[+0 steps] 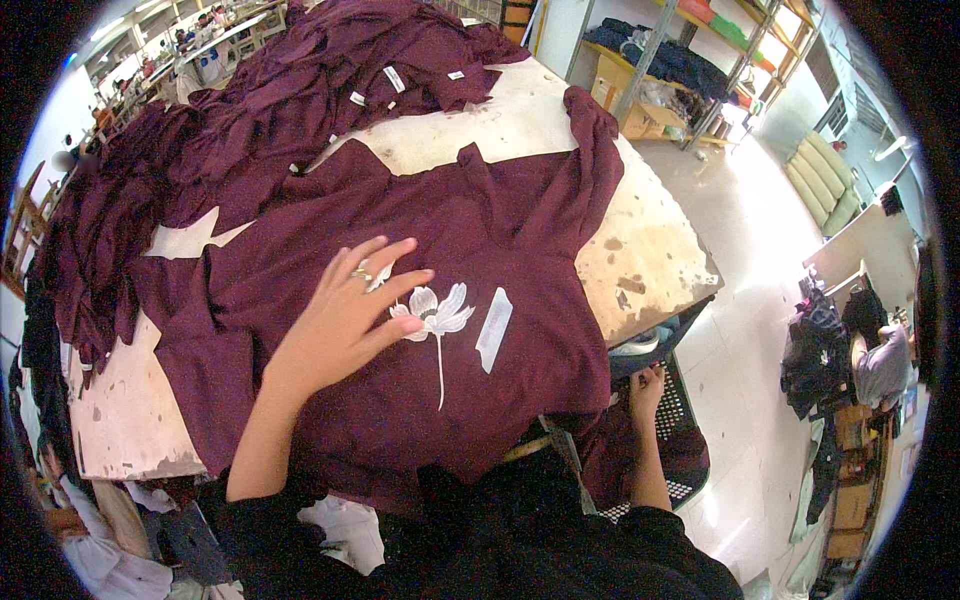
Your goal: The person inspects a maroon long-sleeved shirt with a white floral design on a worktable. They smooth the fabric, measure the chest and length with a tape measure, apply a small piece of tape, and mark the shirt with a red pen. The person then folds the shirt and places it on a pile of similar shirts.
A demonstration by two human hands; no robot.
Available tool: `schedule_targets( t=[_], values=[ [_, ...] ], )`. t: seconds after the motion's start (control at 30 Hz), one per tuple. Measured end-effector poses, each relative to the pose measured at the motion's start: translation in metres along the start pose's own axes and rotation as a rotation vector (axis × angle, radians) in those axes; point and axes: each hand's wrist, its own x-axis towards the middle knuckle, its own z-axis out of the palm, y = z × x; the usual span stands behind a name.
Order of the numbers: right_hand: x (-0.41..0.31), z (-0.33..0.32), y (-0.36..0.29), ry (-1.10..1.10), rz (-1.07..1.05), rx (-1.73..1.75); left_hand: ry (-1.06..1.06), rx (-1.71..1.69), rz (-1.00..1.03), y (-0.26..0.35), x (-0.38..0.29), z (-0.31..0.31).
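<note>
A maroon garment (525, 307) lies spread on the worktable before me. On it sits a white flower applique or print (450, 311) with a thin stem, and beside that a pale strip of tape or label (494, 330). My left hand (352, 315), wearing a ring, is over the cloth at the flower's left side, fingers apart and holding nothing. Past the table's right edge, my right hand (646, 390) is low beside a black perforated basket (679, 491) with maroon cloth in it. Its fingers are curled; whether they grip anything is unclear.
A heap of maroon garments (300, 75) with white labels covers the far and left side of the worn wooden tabletop (645, 247). Under the table's right edge hangs a dark compartment (660, 341) with items inside. Shelving (645, 67) stands beyond; a person (885, 364) is at far right.
</note>
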Motion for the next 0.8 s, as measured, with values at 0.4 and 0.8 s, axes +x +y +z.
schedule_targets(
  t=[0.4,0.8],
  values=[
    [0.133,-0.051,-0.201,0.171,-0.409,0.192,0.184,0.079,-0.358,-0.035,-0.073,-0.073],
    [0.177,0.058,-0.356,-0.127,-1.072,-0.085,0.647,0.203,-0.968,-0.15,-0.22,-0.075]
  ],
)
